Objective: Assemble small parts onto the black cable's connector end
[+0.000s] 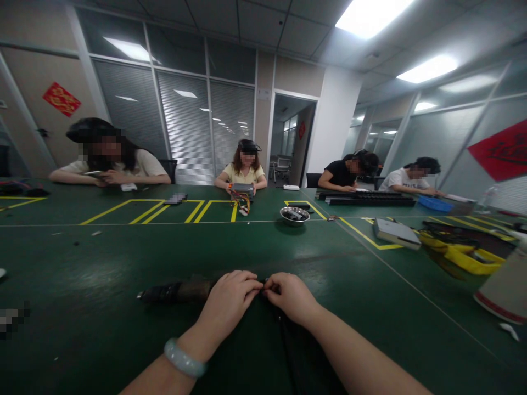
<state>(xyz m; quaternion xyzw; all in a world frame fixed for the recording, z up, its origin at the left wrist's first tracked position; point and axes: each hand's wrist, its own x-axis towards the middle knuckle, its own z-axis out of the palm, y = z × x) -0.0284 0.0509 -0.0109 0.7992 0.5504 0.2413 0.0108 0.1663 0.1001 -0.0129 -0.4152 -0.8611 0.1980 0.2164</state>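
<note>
Left hand [233, 296] and right hand [290, 296] meet, fingertips narrow, by a black bar [298, 356] on the near desk [123, 247]; what they grip, I cannot tell. Left of them lies a driver [177, 292]. 2 red signs [61, 99], far left and right, bear blurred, unreadable characters.

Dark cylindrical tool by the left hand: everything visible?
The dark cylindrical tool lies on its side on the green table, silvery tip toward the picture's left. Behind the tip is a black, banded section, then a brownish-grey barrel; material unclear. The bare left hand hides its other end; whether they touch can't be told.
</note>
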